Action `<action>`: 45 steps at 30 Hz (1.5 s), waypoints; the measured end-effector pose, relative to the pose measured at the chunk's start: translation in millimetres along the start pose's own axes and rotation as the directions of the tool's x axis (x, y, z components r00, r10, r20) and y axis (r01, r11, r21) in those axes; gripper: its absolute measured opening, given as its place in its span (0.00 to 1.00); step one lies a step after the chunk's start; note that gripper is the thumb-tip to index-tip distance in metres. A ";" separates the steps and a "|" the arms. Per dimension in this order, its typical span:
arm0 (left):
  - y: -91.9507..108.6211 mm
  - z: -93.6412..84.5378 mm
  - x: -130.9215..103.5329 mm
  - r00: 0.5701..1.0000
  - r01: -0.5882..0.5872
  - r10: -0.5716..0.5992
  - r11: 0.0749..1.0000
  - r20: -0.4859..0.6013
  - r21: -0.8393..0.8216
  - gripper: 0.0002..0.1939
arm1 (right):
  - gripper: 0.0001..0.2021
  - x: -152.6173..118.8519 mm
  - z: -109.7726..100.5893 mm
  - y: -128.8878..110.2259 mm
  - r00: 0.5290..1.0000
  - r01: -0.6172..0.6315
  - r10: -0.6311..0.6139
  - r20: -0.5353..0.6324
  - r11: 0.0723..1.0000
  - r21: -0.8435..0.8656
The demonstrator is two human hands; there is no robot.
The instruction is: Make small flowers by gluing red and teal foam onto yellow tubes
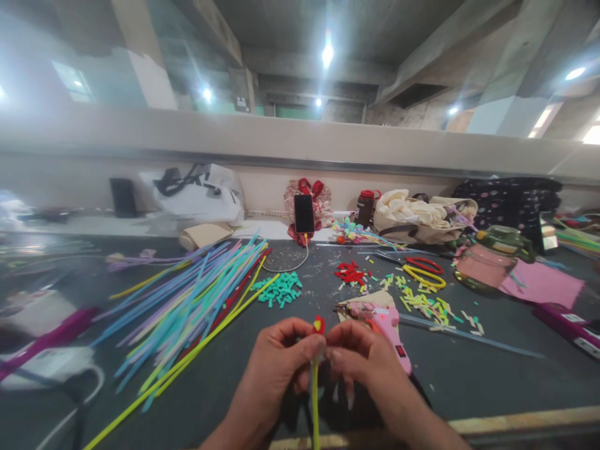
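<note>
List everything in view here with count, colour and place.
Small piece: one, red-yellow, fingertips
Stem: one, yellow-green, below it
Glue gun: one, pink, centre right
Long strips: many, multicoloured, left
Teal bits: many, teal, centre
Red bits: several, red, centre
Pale bits: many, yellow/white, right
Scissors: number unclear, red/yellow handles, right
Phone: one, black, back centre
Bottle: one, dark, red-topped, back
Bags: several, white/cream/patterned, back
Jar: one, greenish-pink, right
Sheet: one, pink, right
Purple items: two, both sides
Table: one, dark, below
Lights: several, white, overhead
Left hand, right hand: bare, front centre
</note>
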State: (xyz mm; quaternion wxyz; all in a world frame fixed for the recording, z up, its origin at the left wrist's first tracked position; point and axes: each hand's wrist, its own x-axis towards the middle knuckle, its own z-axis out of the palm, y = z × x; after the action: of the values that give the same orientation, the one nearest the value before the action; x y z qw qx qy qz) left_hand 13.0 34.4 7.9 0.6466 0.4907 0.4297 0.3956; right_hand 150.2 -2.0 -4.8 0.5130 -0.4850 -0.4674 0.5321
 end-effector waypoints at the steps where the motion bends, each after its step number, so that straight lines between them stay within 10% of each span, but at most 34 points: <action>1: -0.8 0.1 1.0 1.000 -0.001 0.001 0.998 0.002 -0.069 0.08 | 0.07 -1.5 3.7 2.6 1.000 0.012 -0.012 0.006 1.000 -0.022; 27: -9.5 -9.1 0.5 0.927 0.285 -0.159 0.887 0.339 -0.364 0.07 | 0.02 -5.7 9.3 10.0 0.993 -0.056 0.055 0.109 0.998 0.008; 45: -13.5 -6.8 1.5 0.945 0.278 -0.175 0.874 0.275 -0.399 0.08 | 0.02 -3.8 12.1 10.9 0.993 -0.036 0.036 0.112 0.999 -0.001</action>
State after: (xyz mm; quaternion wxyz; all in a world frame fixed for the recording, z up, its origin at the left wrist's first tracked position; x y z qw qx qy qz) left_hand 8.2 35.0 -6.5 0.8265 0.3234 0.3082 0.3425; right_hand 137.1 -6.2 -14.4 0.4767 -0.4624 -0.4864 0.5678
